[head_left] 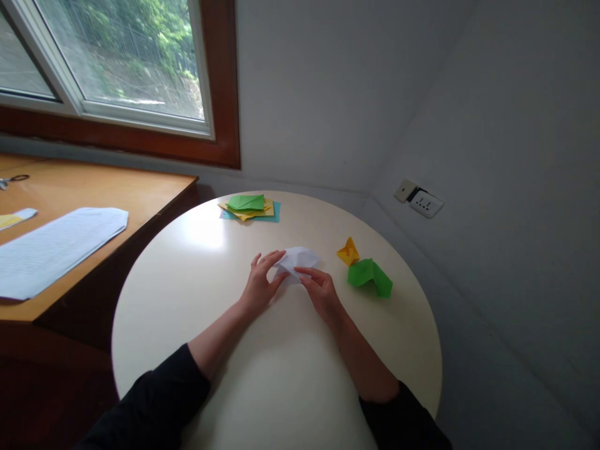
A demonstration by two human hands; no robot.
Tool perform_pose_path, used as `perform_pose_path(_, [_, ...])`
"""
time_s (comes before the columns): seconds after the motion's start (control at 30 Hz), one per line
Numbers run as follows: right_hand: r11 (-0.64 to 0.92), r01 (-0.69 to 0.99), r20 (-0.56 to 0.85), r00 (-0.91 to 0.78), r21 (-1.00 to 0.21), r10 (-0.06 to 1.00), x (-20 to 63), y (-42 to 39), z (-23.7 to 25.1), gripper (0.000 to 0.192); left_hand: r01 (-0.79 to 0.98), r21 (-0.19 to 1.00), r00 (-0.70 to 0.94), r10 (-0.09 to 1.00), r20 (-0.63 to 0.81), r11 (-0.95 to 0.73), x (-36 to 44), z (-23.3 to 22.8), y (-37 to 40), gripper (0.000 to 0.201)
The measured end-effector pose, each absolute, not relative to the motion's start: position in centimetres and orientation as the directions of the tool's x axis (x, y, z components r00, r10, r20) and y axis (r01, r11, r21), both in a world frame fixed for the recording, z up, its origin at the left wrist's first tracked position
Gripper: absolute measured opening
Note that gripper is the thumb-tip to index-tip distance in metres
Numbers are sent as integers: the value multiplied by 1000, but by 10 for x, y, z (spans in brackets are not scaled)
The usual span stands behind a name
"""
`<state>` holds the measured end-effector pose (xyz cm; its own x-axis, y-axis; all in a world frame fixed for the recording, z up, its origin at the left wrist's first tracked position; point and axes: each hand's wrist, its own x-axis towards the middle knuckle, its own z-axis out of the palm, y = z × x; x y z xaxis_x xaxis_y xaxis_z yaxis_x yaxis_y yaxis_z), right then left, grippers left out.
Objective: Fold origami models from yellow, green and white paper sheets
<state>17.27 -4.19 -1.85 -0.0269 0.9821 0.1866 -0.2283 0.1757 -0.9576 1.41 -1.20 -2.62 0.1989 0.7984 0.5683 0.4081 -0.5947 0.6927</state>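
Loose black sleeves (pixel 154 397) end partway along the forearms (pixel 220 340), leaving wrists and slender fingers (pixel 309 273) bare.

I can pass along the left edge of the round white tabletop (pixel 157 297) | middle blocked: my left hand (pixel 260 282), right hand (pixel 321 289), folded white paper (pixel 302 257) | far edge: green-yellow-blue paper stack (pixel 246 202) | toward right edge: folded orange paper (pixel 348 252), creased green paper (pixel 362 273)

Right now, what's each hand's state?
Left hand: holding the left side of the white paper.
Right hand: closed, thumb and fingers at the same paper's near edge.
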Motion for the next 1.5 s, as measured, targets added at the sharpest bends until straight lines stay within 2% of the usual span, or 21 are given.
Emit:
perform_pose_path(0.23, [161,-228,175,-45,-960,983,172,-43,-17,21,245,804,214,839,501,-542,16,-25,-16,37])
perform_pose_path(0.47, [162,-278,169,0,-947,986,172,-40,-19,29,176,860,189,874,448,-479,17,-21,-19,34])
perform_pose_path(0.7, [149,-326,117,115,-934,986,171,-40,-14,24,60,897,152,892,426,-438,18,-17,-20,32])
perform_pose_path(0.93, [69,-296,45,88,-953,995,172,-39,-16,26,7,894,187,878,440,-449,19,-23,-17,33])
perform_pose_path(1.27, [34,-304,28,22,-952,999,170,-38,-16,25,-99,918,109,912,395,-385,19,-19,-17,33])
perform_pose_path(1.4, [57,-368,15,116,-928,993,174,-36,-14,22,-193,926,71,936,344,-325,19,-15,-14,36])
perform_pose_path(1.5, [120,-399,31,221,-909,975,178,-34,-13,23,-284,931,22,969,245,-229,17,-11,-11,40])
